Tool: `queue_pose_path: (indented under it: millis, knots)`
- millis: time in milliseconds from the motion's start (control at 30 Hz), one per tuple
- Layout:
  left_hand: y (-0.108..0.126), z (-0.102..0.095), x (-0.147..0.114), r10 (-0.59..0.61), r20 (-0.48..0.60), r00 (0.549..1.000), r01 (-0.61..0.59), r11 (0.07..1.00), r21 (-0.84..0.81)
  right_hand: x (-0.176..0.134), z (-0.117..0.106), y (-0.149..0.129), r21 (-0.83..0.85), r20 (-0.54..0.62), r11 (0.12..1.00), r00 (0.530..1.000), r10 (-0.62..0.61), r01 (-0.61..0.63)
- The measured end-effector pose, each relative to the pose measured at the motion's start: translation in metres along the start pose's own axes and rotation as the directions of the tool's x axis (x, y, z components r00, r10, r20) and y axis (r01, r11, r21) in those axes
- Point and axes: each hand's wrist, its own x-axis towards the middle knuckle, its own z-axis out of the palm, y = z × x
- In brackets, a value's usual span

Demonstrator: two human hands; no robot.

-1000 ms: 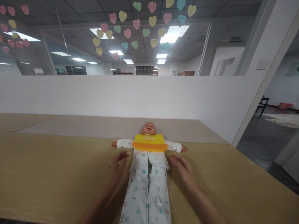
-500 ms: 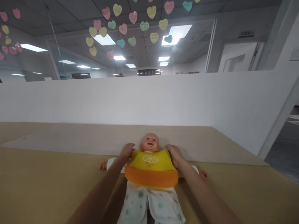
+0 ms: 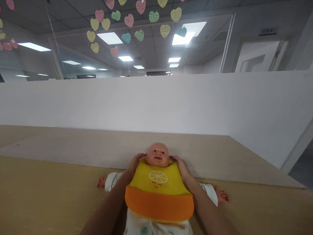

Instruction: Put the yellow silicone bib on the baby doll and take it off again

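A baby doll (image 3: 158, 153) lies on its back on the table, head away from me and arms spread to both sides. A yellow silicone bib (image 3: 146, 176), with a white citrus slice, a small smiling face and an orange pocket along its bottom, covers the chest. My left hand (image 3: 135, 163) closes on the bib's upper edge at the left of the neck. On the other side, my right hand (image 3: 181, 165) holds the bib's upper right edge. Fingertips of both hands are partly hidden behind the neck. White patterned clothing (image 3: 137, 223) shows below the bib.
The tan table (image 3: 49, 192) has a paler board-like strip (image 3: 85, 145) across its back. Behind it stands a low white wall (image 3: 146, 104) with glass above. Heart-shaped notes (image 3: 165, 30) are stuck on the glass. A doorway (image 3: 259, 58) is at the far right.
Both hands have moved inward and up along the bib's edges, closer to the doll's neck. The view has come nearer, so the doll and bib look larger.
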Motion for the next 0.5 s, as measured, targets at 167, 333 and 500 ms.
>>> queue_pose_path:
  millis: [167, 333, 500]
  knots:
    - [-0.003, 0.006, -0.027, 0.093, -0.007, 0.996, -0.093, 0.995, -0.025, -0.017, -0.005, 0.005, -0.012, -0.019, 0.985, 0.985, -0.173, 0.173]
    - [-0.016, 0.002, -0.058, 0.159, -0.054, 0.986, -0.159, 0.987, -0.004, -0.054, -0.007, 0.014, -0.057, -0.042, 0.949, 0.949, -0.313, 0.31]
    - [-0.028, 0.003, -0.099, 0.179, 0.042, 0.983, -0.181, 0.982, 0.05, -0.103, -0.004, 0.023, -0.056, -0.042, 0.95, 0.95, -0.308, 0.306]
